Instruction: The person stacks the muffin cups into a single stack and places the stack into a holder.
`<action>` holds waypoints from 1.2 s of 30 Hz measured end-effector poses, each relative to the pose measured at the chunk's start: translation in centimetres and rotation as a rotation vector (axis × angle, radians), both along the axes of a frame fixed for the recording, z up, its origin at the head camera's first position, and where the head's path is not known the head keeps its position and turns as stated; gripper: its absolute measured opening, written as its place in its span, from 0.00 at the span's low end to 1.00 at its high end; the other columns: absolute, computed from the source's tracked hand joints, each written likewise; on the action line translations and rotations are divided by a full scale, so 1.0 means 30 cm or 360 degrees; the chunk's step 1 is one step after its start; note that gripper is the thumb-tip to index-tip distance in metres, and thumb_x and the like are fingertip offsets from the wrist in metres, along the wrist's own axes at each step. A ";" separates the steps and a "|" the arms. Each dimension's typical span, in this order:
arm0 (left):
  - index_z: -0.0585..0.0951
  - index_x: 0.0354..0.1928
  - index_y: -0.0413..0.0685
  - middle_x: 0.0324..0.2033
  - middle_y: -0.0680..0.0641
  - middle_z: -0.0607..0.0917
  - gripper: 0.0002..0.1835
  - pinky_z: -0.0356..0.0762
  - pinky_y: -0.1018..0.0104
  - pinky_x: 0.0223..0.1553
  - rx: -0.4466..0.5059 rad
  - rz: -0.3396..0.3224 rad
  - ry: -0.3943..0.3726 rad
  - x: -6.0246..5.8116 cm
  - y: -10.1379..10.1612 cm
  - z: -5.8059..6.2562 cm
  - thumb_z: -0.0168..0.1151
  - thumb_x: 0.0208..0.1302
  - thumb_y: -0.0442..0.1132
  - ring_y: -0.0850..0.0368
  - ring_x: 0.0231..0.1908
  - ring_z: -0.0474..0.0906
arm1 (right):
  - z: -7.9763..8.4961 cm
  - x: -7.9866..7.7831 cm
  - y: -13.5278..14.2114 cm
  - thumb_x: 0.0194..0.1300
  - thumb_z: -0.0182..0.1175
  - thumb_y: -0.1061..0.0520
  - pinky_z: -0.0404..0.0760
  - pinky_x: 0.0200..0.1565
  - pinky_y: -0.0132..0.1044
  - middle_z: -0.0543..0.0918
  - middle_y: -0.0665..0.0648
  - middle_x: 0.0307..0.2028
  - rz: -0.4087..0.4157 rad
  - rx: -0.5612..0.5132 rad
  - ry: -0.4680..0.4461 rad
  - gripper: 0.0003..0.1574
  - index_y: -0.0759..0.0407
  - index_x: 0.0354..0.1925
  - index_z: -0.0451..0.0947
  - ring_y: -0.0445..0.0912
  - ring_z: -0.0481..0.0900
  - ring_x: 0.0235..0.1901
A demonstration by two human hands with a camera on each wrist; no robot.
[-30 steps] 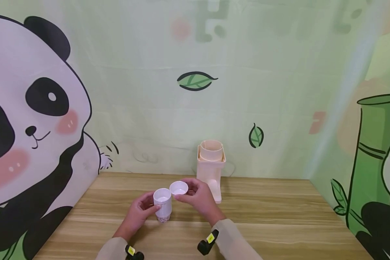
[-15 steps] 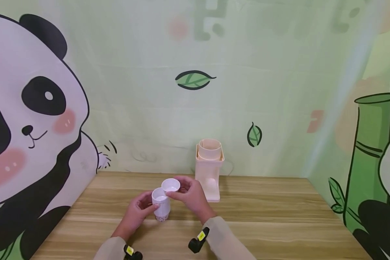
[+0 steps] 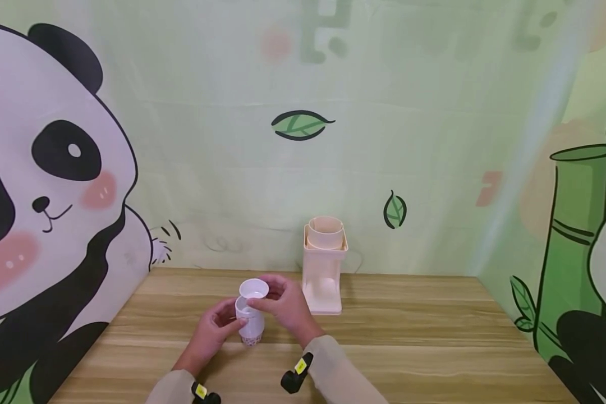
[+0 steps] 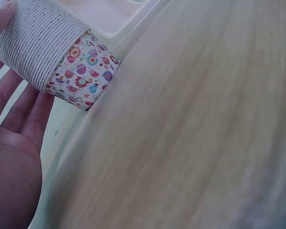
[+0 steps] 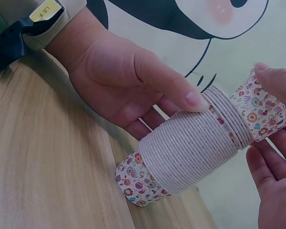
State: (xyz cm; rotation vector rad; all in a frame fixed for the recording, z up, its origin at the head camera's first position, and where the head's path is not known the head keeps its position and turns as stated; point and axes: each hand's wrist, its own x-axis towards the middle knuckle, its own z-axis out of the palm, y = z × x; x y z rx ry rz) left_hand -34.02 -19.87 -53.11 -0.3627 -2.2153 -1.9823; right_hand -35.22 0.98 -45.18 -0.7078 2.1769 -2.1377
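Observation:
My left hand (image 3: pixel 215 331) grips a stack of nested white paper cups (image 3: pixel 253 325) upright on or just above the table; the gap is unclear. Its lowest cup shows a colourful floral print (image 4: pixel 83 71), and ribbed rims form the rest of the stack's side. Above the stack's mouth, my right hand (image 3: pixel 290 308) pinches one floral paper cup (image 5: pixel 257 107), white inside. That cup's base meets the stack's opening; how deep it sits is hard to see. In the right wrist view, my left thumb lies along the stack (image 5: pixel 195 148) near its top.
Behind the hands, a pale pink stand (image 3: pixel 319 275) with a round tube (image 3: pixel 326 233) in its top stands near the table's back edge. The wood-grain table (image 3: pixel 424 331) meets a green backdrop (image 3: pixel 207 140) printed with a panda and bamboo.
My right hand has moved left with the floral cup, from beside the stack to over its mouth. The left hand and the stack stay nearly in place.

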 end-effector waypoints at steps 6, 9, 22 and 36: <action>0.77 0.63 0.38 0.54 0.45 0.88 0.27 0.80 0.72 0.52 0.0006 0.0024 -0.0041 -0.003 0.003 -0.001 0.72 0.63 0.34 0.65 0.50 0.84 | -0.002 0.005 -0.013 0.57 0.77 0.57 0.85 0.53 0.34 0.88 0.60 0.52 -0.0025 0.0018 -0.0002 0.31 0.59 0.58 0.81 0.53 0.87 0.51; 0.76 0.64 0.38 0.56 0.40 0.86 0.27 0.80 0.72 0.53 0.0001 0.0006 -0.0035 -0.004 0.002 0.000 0.71 0.64 0.33 0.66 0.50 0.84 | -0.003 0.004 -0.020 0.57 0.78 0.57 0.84 0.51 0.33 0.88 0.60 0.51 -0.0027 0.0022 0.0007 0.30 0.59 0.57 0.82 0.54 0.87 0.50; 0.76 0.65 0.39 0.59 0.39 0.84 0.29 0.80 0.71 0.54 0.0006 -0.0001 -0.0099 -0.002 -0.001 0.001 0.72 0.63 0.35 0.64 0.52 0.83 | -0.027 0.007 -0.033 0.57 0.78 0.57 0.84 0.52 0.35 0.88 0.59 0.51 -0.0026 0.0120 -0.0002 0.29 0.58 0.56 0.83 0.50 0.86 0.50; 0.77 0.64 0.39 0.60 0.37 0.84 0.27 0.79 0.72 0.54 0.0004 0.0017 -0.0082 0.000 0.001 0.000 0.72 0.63 0.34 0.66 0.52 0.83 | -0.069 0.007 -0.023 0.58 0.77 0.51 0.84 0.54 0.36 0.88 0.52 0.52 -0.0038 0.0201 -0.0018 0.30 0.53 0.58 0.82 0.42 0.85 0.49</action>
